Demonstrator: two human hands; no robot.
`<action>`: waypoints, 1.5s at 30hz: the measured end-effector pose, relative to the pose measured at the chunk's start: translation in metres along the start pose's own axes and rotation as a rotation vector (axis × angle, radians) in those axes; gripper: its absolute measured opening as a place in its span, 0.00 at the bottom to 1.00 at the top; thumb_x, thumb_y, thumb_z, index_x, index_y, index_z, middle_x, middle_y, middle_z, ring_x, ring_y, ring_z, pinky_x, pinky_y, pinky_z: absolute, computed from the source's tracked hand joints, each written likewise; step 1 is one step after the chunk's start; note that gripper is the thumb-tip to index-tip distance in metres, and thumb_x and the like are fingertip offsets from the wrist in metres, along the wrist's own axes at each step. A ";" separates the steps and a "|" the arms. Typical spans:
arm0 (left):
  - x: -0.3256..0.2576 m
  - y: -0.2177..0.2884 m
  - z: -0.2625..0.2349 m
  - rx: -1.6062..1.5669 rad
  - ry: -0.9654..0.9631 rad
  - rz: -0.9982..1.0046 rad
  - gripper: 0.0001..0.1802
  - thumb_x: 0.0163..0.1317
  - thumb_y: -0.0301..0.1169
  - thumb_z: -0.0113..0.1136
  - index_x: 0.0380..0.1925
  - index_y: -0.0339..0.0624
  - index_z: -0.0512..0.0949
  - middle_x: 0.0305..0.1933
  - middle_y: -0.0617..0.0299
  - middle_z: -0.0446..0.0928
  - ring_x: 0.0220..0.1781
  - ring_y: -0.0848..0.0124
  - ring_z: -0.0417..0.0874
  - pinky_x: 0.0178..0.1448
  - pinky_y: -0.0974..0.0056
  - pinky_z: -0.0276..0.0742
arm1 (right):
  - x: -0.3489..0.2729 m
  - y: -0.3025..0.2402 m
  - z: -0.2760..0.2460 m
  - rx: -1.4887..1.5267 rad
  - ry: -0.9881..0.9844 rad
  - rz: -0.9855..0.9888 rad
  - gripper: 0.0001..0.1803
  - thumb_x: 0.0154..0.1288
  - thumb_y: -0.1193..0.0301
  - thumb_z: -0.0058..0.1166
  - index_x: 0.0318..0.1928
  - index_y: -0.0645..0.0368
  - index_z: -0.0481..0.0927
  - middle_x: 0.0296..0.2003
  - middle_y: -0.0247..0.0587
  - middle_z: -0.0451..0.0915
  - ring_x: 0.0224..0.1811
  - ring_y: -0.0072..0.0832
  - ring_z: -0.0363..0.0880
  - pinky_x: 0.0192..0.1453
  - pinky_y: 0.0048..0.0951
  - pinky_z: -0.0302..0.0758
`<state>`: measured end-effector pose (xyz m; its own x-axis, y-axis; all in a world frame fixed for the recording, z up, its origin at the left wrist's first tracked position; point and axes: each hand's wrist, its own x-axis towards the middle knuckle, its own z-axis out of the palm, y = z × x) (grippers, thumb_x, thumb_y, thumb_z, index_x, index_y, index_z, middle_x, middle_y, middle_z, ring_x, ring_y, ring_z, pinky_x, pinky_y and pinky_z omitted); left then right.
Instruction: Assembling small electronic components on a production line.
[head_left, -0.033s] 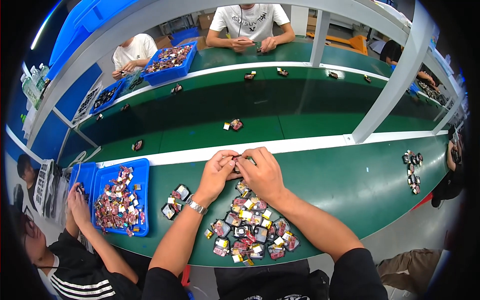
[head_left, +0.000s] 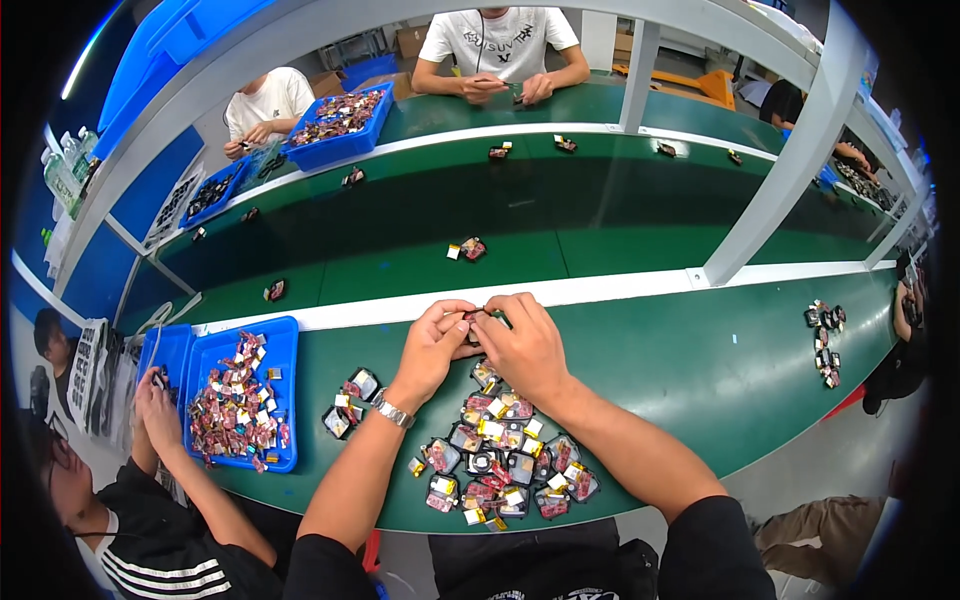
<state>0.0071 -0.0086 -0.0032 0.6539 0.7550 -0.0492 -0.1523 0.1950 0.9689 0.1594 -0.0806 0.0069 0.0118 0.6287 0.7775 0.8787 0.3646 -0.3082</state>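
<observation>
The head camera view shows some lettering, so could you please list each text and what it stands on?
White short-sleeved T-shirt, top middle: dark chest lettering, not copied out here.
Black cloth at the lower edge: pale lettering, cut off and too small to read.
Pile of black-rimmed grey casings: any print too small.

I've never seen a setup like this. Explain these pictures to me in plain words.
There is no machine here: the grip is a person's own bare left hand and right hand. The pictures come from a fisheye camera worn on the person's head, looking down, so straight edges bend near the rim.

Fingers of both hands hold a small part, mostly hidden by them. On the green table, between the forearms, lies a pile of small black-edged units. To the left, a blue tray holds many red and white pieces. The hands at far left belong to a co-worker.
</observation>
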 end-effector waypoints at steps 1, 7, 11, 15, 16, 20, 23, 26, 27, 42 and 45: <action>0.002 0.000 0.000 0.011 -0.007 0.005 0.12 0.73 0.24 0.46 0.54 0.36 0.69 0.49 0.58 0.79 0.49 0.73 0.82 0.53 0.64 0.84 | -0.001 0.002 0.000 -0.005 0.004 0.004 0.07 0.52 0.76 0.64 0.32 0.63 0.80 0.38 0.39 0.77 0.41 0.36 0.77 0.43 0.35 0.77; 0.005 -0.004 -0.007 -0.148 -0.010 0.019 0.13 0.73 0.25 0.47 0.56 0.37 0.68 0.51 0.57 0.79 0.50 0.72 0.81 0.53 0.64 0.82 | 0.000 0.002 -0.004 0.172 -0.102 0.033 0.21 0.49 0.72 0.67 0.45 0.66 0.78 0.50 0.48 0.77 0.49 0.41 0.76 0.54 0.37 0.76; 0.001 -0.001 -0.005 -0.170 -0.044 0.048 0.19 0.72 0.29 0.49 0.61 0.38 0.65 0.58 0.52 0.76 0.54 0.67 0.81 0.58 0.58 0.79 | 0.003 0.009 0.001 0.190 -0.090 0.033 0.20 0.47 0.74 0.66 0.43 0.65 0.79 0.49 0.49 0.77 0.47 0.43 0.77 0.54 0.38 0.76; -0.001 0.006 -0.005 -0.174 -0.023 0.097 0.25 0.72 0.32 0.51 0.65 0.37 0.62 0.67 0.42 0.68 0.62 0.55 0.78 0.64 0.52 0.77 | 0.038 0.088 -0.004 0.031 0.105 0.147 0.19 0.46 0.75 0.65 0.43 0.62 0.79 0.42 0.49 0.81 0.43 0.45 0.79 0.50 0.40 0.77; 0.000 0.007 -0.003 -0.143 -0.022 0.091 0.24 0.71 0.31 0.51 0.65 0.37 0.62 0.68 0.41 0.67 0.63 0.53 0.77 0.64 0.52 0.76 | 0.046 0.118 -0.013 -0.052 0.134 0.229 0.19 0.46 0.74 0.65 0.43 0.62 0.80 0.39 0.49 0.82 0.42 0.46 0.80 0.49 0.41 0.77; 0.002 0.003 -0.005 -0.125 -0.071 0.084 0.19 0.71 0.30 0.52 0.59 0.34 0.67 0.65 0.41 0.70 0.63 0.52 0.77 0.63 0.52 0.78 | 0.046 0.195 -0.033 -0.229 0.154 0.567 0.19 0.52 0.73 0.64 0.45 0.64 0.79 0.35 0.48 0.84 0.38 0.44 0.83 0.47 0.41 0.79; 0.003 0.005 -0.006 -0.110 -0.073 0.091 0.16 0.72 0.29 0.51 0.56 0.34 0.69 0.62 0.41 0.73 0.62 0.53 0.78 0.62 0.52 0.79 | 0.039 0.206 -0.031 -0.246 0.072 0.685 0.23 0.53 0.71 0.65 0.49 0.66 0.76 0.40 0.49 0.84 0.45 0.46 0.80 0.51 0.43 0.77; 0.005 0.003 -0.005 -0.119 -0.081 0.100 0.15 0.71 0.28 0.50 0.55 0.34 0.70 0.59 0.41 0.75 0.59 0.55 0.80 0.60 0.53 0.80 | 0.034 0.190 -0.032 -0.337 0.123 0.645 0.24 0.54 0.69 0.66 0.50 0.66 0.75 0.41 0.50 0.82 0.51 0.47 0.74 0.54 0.45 0.74; 0.005 0.001 -0.007 -0.113 -0.082 0.092 0.15 0.71 0.27 0.51 0.55 0.34 0.70 0.57 0.41 0.76 0.57 0.55 0.81 0.58 0.54 0.81 | 0.029 0.176 -0.032 -0.303 0.179 0.499 0.23 0.55 0.69 0.66 0.49 0.66 0.75 0.40 0.49 0.81 0.48 0.46 0.75 0.51 0.44 0.75; 0.007 -0.004 -0.007 0.026 -0.004 0.119 0.13 0.68 0.26 0.54 0.51 0.32 0.71 0.49 0.45 0.80 0.46 0.62 0.85 0.49 0.63 0.83 | -0.037 0.030 -0.049 0.112 -0.403 0.347 0.32 0.53 0.61 0.68 0.55 0.65 0.75 0.44 0.48 0.80 0.49 0.44 0.76 0.57 0.39 0.73; 0.001 0.001 -0.009 0.060 -0.014 0.099 0.15 0.69 0.28 0.54 0.53 0.31 0.70 0.51 0.44 0.80 0.47 0.61 0.84 0.50 0.62 0.83 | -0.030 0.047 -0.057 0.149 -0.310 0.231 0.31 0.53 0.65 0.67 0.55 0.65 0.75 0.46 0.49 0.81 0.49 0.44 0.77 0.56 0.40 0.74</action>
<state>0.0005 -0.0022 -0.0040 0.6479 0.7601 0.0505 -0.1726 0.0819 0.9816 0.2270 -0.1217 0.0002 0.0360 0.8746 0.4835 0.7911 0.2707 -0.5485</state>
